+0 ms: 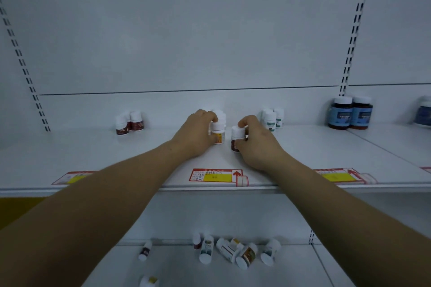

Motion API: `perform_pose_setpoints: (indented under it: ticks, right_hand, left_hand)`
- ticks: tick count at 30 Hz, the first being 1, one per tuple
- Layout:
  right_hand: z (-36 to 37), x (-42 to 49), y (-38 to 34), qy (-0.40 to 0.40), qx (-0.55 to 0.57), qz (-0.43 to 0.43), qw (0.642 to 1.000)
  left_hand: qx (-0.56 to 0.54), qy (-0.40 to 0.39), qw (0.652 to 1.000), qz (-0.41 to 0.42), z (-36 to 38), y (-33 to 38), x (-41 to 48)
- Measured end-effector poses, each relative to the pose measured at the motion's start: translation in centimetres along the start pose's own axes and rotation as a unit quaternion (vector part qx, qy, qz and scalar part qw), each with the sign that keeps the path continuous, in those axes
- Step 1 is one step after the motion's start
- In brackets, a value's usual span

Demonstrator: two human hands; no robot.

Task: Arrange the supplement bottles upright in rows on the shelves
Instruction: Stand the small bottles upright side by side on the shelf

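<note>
Curled left hand (196, 135) round yellow-labelled bottle (219, 135), right hand (256, 144) round red-labelled bottle (237, 134).

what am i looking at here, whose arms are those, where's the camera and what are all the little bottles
There is no machine here. One camera worn on a person's head looks forward and down, so the two bare arms are that person's own. The left hand grips a yellow-labelled bottle and the right hand grips a dark-red-labelled bottle, both upright, on or just above the upper shelf. Further back stand small groups: red-labelled bottles, green-labelled bottles and two larger blue-labelled jars. On the lower shelf, toppled bottles lie on their sides.
</note>
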State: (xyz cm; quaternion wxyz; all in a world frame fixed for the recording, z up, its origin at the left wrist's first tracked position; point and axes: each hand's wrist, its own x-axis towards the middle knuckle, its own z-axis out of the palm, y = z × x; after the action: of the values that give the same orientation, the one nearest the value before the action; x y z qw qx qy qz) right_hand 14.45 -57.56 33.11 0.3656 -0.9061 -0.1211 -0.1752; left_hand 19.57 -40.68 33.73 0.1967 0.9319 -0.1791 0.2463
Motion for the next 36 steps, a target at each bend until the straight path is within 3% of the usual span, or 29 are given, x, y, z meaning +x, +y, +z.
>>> perform_pose_setpoints:
  ticks: [11, 21, 29, 36]
  right_hand:
    - [-0.7, 1.5, -2.8, 0.023, 0.048, -0.036, 0.998]
    - [8.5, 5.3, -12.9, -0.082, 0.090, -0.030, 0.992]
    - [17.3, 6.9, -17.2, -0.101, 0.014, 0.008, 0.995]
    - [19.8, 9.8, -18.3, -0.076, -0.063, 0.015, 0.995]
  left_hand:
    - [-0.038, -0.046, 0.996, -0.059, -2.9, -1.4, -1.6]
    - [0.063, -0.177, 0.967, -0.172, -12.6, -14.7, -8.4]
    - [0.088, -0.263, 0.943, -0.184, -14.3, -22.0, -10.8]
    - [0.117, -0.251, 0.947, -0.164, -13.6, -22.5, -11.0]
